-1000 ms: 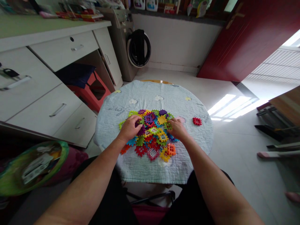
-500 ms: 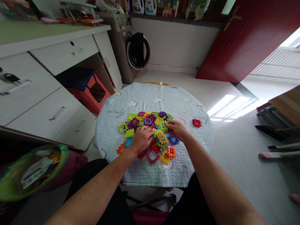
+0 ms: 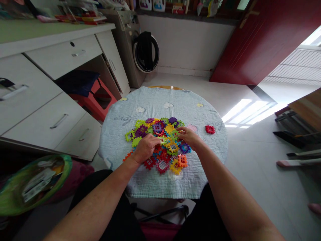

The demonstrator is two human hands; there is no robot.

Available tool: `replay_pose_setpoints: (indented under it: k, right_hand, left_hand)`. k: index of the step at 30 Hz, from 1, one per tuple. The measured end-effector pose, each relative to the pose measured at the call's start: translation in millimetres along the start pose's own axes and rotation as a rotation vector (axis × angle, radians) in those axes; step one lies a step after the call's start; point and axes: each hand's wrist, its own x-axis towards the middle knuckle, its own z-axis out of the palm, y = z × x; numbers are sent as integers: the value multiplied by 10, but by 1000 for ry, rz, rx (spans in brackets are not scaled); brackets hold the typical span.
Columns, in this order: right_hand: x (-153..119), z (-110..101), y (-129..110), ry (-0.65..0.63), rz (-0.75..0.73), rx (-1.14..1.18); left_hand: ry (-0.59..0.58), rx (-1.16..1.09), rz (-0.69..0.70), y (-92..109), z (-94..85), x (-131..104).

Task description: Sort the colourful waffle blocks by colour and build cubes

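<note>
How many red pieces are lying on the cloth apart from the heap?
1: a red piece on the cloth, to the right of the right hand. Another could be hidden under the left hand.

Grey washing machine (image 3: 126,50), dark cloth (image 3: 147,50) draped on round door (image 3: 156,50), red stool (image 3: 93,106) partly under white drawer unit (image 3: 40,117), lined bin (image 3: 68,172) lower left, red door (image 3: 250,43) upper right.

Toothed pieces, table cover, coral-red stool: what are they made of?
Toothed pieces: likely moulded plastic, fairly smooth; solid bright colours, thin, regular notched edges and window cutouts.
Table cover: woven fabric, matte, probably cotton or similar; fine creases, soft drape over the edge. Exact fibre unclear.
Coral-red stool: probably moulded plastic, smooth; uniform colour, one-piece-looking frame.
</note>
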Motion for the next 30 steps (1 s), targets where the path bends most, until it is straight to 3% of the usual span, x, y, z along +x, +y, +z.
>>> replay_pose_setpoints:
  k: [3,8,15,21,30]
  right_hand:
    - [7,11,12,-11,-15,-63]
    - [1,118,78,-69,9,-42]
    - [27,259,191,-55,52,-50]
    - [27,260,187,-63,75,-52]
    - [-17,258,130,-55,41,-79]
  left_hand:
    - [-1,-27,-59,-33,-65,-25]
    - [95,-16,-128,19,-99,-9]
    - [-61,147,-255,4,33,25]
    - [-155,155,-323,-16,19,121]
    - [-138,80,-319,-40,1,163]
